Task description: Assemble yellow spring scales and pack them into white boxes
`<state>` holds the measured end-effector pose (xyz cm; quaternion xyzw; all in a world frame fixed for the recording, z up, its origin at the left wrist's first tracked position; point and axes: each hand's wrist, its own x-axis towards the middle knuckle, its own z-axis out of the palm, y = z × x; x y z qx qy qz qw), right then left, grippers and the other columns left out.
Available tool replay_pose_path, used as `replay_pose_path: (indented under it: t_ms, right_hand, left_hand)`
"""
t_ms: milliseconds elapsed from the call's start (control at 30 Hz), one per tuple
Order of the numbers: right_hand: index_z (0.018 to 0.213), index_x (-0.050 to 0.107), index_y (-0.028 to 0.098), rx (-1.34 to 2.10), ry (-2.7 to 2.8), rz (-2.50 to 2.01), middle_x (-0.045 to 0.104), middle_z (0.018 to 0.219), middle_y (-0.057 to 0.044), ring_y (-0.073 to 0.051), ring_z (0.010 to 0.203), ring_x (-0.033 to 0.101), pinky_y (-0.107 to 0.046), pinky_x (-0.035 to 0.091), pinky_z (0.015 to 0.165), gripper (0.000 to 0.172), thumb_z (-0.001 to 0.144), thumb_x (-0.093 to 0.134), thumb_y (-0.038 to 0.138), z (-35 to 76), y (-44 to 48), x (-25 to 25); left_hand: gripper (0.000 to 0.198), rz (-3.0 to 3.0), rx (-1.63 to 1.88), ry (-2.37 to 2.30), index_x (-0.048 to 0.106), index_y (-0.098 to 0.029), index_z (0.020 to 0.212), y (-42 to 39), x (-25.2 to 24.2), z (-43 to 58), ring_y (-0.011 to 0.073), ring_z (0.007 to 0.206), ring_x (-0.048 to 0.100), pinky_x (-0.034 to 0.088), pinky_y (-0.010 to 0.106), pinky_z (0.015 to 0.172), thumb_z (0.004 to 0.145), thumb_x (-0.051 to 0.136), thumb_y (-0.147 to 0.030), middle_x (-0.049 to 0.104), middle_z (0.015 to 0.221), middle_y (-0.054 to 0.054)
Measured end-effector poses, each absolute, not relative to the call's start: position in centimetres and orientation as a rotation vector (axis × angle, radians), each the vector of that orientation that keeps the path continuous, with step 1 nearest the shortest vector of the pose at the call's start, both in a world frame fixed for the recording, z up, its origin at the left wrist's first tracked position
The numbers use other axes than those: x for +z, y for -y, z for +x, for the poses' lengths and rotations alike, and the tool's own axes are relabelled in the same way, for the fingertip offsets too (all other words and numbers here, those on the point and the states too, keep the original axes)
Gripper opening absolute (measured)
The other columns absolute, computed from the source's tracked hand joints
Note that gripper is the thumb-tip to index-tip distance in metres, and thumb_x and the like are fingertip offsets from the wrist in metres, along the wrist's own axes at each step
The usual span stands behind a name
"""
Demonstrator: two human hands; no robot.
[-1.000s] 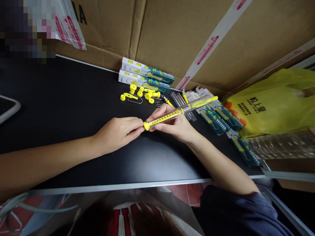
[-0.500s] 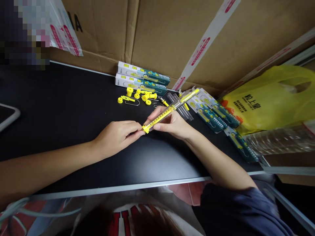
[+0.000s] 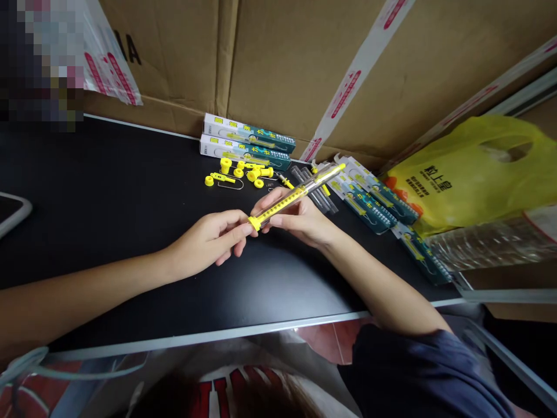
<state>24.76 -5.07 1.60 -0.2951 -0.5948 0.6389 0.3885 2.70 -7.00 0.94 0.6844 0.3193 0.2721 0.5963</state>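
Observation:
A spring scale (image 3: 285, 202), a clear tube with a yellow scale strip inside, is held aslant over the black table. My right hand (image 3: 307, 220) wraps its fingers around the lower half of the tube, thumb on the near side. At the lower left end is a yellow cap (image 3: 254, 223), pinched by the thumb and fingers of my left hand (image 3: 215, 238). The upper end of the tube points to the right, toward the boxes. Behind it lie loose yellow plastic parts (image 3: 260, 173), small springs, a metal hook (image 3: 230, 184) and clear tubes (image 3: 314, 191).
Two printed boxes (image 3: 246, 145) lie by the cardboard wall (image 3: 278, 64), and several more boxes (image 3: 369, 203) at the right. A yellow plastic bag (image 3: 474, 174) stands beyond them. At the table's left edge is a phone-like device (image 3: 13, 212).
My left hand has shifted its grip at the yellow cap, its lower fingers now dropped below the thumb. Less yellow shows in the tube's upper part. The view has moved slightly.

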Motion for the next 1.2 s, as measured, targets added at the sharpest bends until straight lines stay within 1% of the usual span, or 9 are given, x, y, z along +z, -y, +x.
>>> replay_pose_path:
  t_ms: [200,400,633,867,967,1033,1067,1133,1200]
  right_hand:
    - [0.095,0.068,0.016,1.653,1.513,-0.753,0.073,0.079,0.001,-0.010,0.069,0.068,-0.022,0.058,0.064,0.030,0.073,0.086,0.026,24.8,5.2,1.6]
    - [0.095,0.068,0.017,1.607,1.523,-0.776,0.072,0.080,0.001,-0.010,0.068,0.066,-0.021,0.057,0.063,0.032,0.071,0.087,0.027,23.8,5.8,1.2]
    - [0.094,0.069,0.019,1.507,1.480,-0.832,0.069,0.079,0.002,-0.008,0.066,0.061,-0.021,0.056,0.062,0.034,0.068,0.089,0.028,22.4,6.8,1.0]
    - [0.099,0.067,0.020,1.394,1.677,-0.837,0.069,0.088,0.000,-0.011,0.073,0.062,-0.025,0.055,0.070,0.032,0.074,0.083,0.034,22.9,6.7,1.4]
    - [0.098,0.067,0.019,1.055,1.898,-1.018,0.070,0.093,-0.005,-0.017,0.080,0.064,-0.031,0.055,0.073,0.029,0.080,0.075,0.040,24.8,5.2,1.2]
    - [0.090,0.068,0.017,0.546,2.009,-1.249,0.071,0.088,-0.008,-0.021,0.080,0.064,-0.037,0.054,0.076,0.018,0.085,0.067,0.034,26.4,3.7,0.8]
    - [0.090,0.069,0.017,0.284,2.040,-1.348,0.071,0.091,-0.010,-0.025,0.087,0.064,-0.042,0.053,0.083,0.014,0.086,0.064,0.029,27.2,2.9,0.5]
    - [0.103,0.070,0.020,-0.040,2.136,-1.407,0.071,0.107,-0.011,-0.029,0.104,0.062,-0.047,0.050,0.094,0.018,0.089,0.060,0.024,28.5,1.6,-0.1]
    - [0.110,0.069,0.021,-0.197,2.216,-1.422,0.070,0.113,-0.012,-0.031,0.109,0.061,-0.049,0.049,0.095,0.022,0.090,0.060,0.024,29.2,0.9,-0.5]
  left_hand:
    - [0.020,1.471,0.566,-0.628,0.052,-0.017,0.093,7.3,0.8,2.8,0.0035,0.042,0.041,0.026,0.014,0.038,0.100,0.043,-0.033,0.048,0.065,-0.006]
    - [0.020,1.244,0.552,-0.636,0.046,-0.020,0.087,7.5,0.1,3.0,0.0042,0.043,0.021,0.015,0.013,0.037,0.101,0.033,-0.027,0.030,0.062,-0.008]
    - [0.044,1.384,0.683,-0.694,0.038,-0.021,0.075,8.1,0.1,3.1,0.0050,0.048,0.026,0.019,0.015,0.036,0.099,0.043,-0.057,0.032,0.063,-0.008]
    - [0.041,1.392,0.752,-0.684,0.037,-0.021,0.074,7.9,0.5,3.2,0.0041,0.047,0.026,0.021,0.016,0.037,0.099,0.048,-0.051,0.035,0.061,-0.009]
    - [0.036,1.407,0.858,-0.719,0.037,-0.021,0.075,6.7,1.0,2.8,0.0042,0.045,0.028,0.021,0.016,0.037,0.100,0.047,-0.044,0.036,0.060,-0.008]
    - [0.033,1.391,0.939,-0.762,0.035,-0.022,0.074,5.7,1.3,2.4,0.0044,0.044,0.028,0.020,0.016,0.037,0.101,0.045,-0.036,0.034,0.059,-0.009]
    - [0.032,1.381,0.964,-0.798,0.034,-0.022,0.073,5.3,1.4,2.2,0.0044,0.044,0.027,0.020,0.017,0.037,0.101,0.044,-0.033,0.032,0.058,-0.009]
    - [0.031,1.367,0.974,-0.875,0.034,-0.022,0.074,4.5,1.5,1.9,0.0050,0.042,0.027,0.018,0.019,0.037,0.102,0.040,-0.032,0.030,0.056,-0.009]
    - [0.032,1.367,0.995,-0.920,0.033,-0.022,0.072,4.0,1.4,1.7,0.0051,0.041,0.027,0.016,0.020,0.037,0.102,0.040,-0.032,0.029,0.055,-0.008]
